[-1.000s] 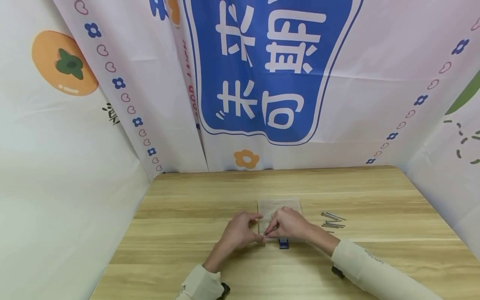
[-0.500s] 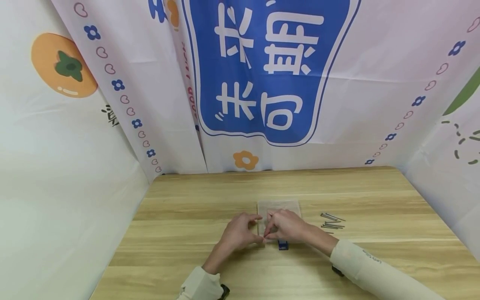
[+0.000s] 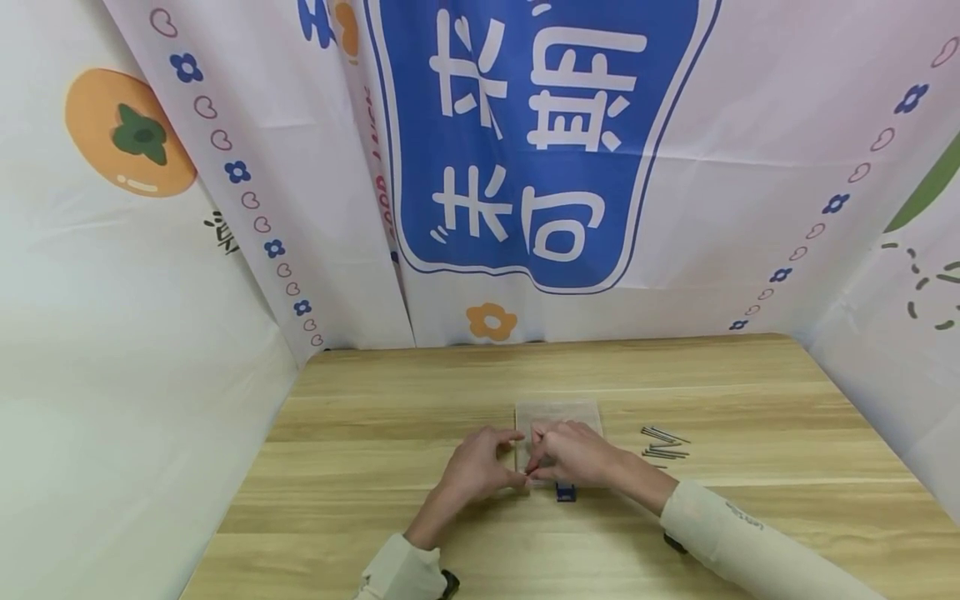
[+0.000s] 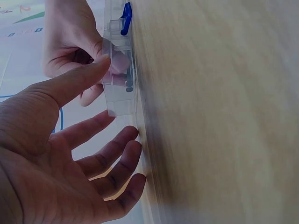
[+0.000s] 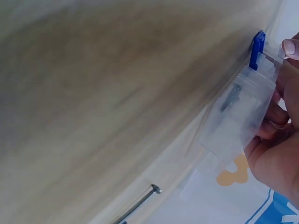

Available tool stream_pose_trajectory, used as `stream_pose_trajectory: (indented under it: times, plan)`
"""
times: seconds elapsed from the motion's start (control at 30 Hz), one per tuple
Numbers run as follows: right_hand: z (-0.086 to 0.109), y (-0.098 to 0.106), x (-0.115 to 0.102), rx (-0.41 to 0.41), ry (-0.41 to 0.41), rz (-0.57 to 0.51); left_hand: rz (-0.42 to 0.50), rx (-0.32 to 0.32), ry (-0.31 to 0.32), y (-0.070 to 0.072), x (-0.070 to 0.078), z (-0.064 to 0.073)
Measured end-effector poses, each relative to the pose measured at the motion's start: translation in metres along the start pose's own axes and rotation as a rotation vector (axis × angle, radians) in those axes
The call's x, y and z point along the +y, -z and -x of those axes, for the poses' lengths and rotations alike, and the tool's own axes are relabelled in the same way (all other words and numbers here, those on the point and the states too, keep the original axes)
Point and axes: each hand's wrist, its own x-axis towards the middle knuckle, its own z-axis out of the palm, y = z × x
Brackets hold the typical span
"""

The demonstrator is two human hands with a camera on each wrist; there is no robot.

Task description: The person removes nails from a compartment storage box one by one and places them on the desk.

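A clear plastic box [image 3: 558, 410] with a blue latch [image 3: 566, 493] at its front lies on the table. My left hand [image 3: 480, 460] holds the box's front left corner, thumb on the front wall and index finger at the side, the other fingers spread and loosely bent. My right hand [image 3: 576, 452] reaches over the box from the right, fingertips down in its left part. Through the clear wall in the left wrist view, its bent fingers pinch low at a grey nail [image 4: 130, 77]. Another nail [image 5: 231, 97] shows inside the box's right part in the right wrist view.
Several loose nails lie on the wooden table [image 3: 360, 467] right of the box, in an upper group [image 3: 663, 434] and a lower group [image 3: 666, 451]. A printed curtain [image 3: 690, 242] hangs behind the table's back edge.
The right fingertips have shifted slightly left and lower in the box. A shiny tip seen between them a second ago no longer shows. The left hand keeps its hold.
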Motion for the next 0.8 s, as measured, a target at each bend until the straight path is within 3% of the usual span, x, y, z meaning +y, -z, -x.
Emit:
stream_pose_trajectory:
  times: [0.43, 0.8]
  plan:
    - [-0.0027, 0.0004, -0.0032, -0.024, 0.029, 0.094, -0.012, 0.003, 0.001, -0.0007, 0.0001, 0.0005]
    - [-0.0063, 0.0038, -0.0073, -0.073, 0.043, 0.108, -0.021, 0.000, 0.025, -0.0008, 0.0003, 0.0003]
